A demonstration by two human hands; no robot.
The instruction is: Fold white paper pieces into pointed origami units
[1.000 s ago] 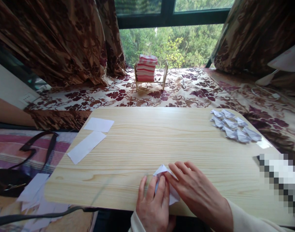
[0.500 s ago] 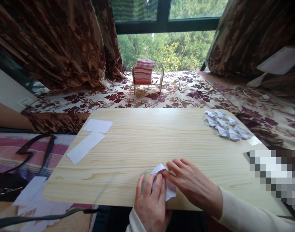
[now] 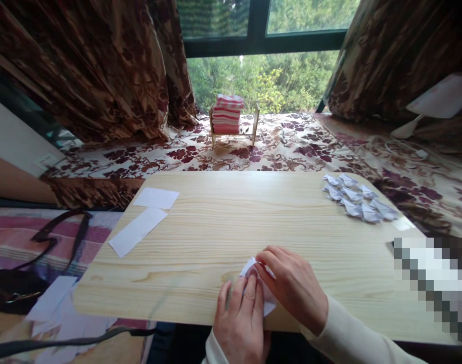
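Observation:
A partly folded white piece of paper (image 3: 269, 302) lies at the table's near edge, under both of my hands. My left hand (image 3: 240, 316) comes from below, its fingers close together and pressing the paper against the tabletop. From the right, my right hand (image 3: 289, 283) reaches across with thumb and fingers pinched at the paper's upper point. My fingers cover most of the paper, so the exact shape of its folds is hidden.
Several folded paper pieces (image 3: 362, 199) sit grouped at the table's far right. Two flat paper strips (image 3: 138, 232) lie at the left. Loose papers (image 3: 58, 313) are beside the table, near a dark strap (image 3: 79, 237). A pixelated patch (image 3: 431, 278) covers something at the right edge.
My right hand's fingers have drawn in from a more spread pose to a pinch at the paper's top. My left hand stays on the paper. The view has shifted slightly.

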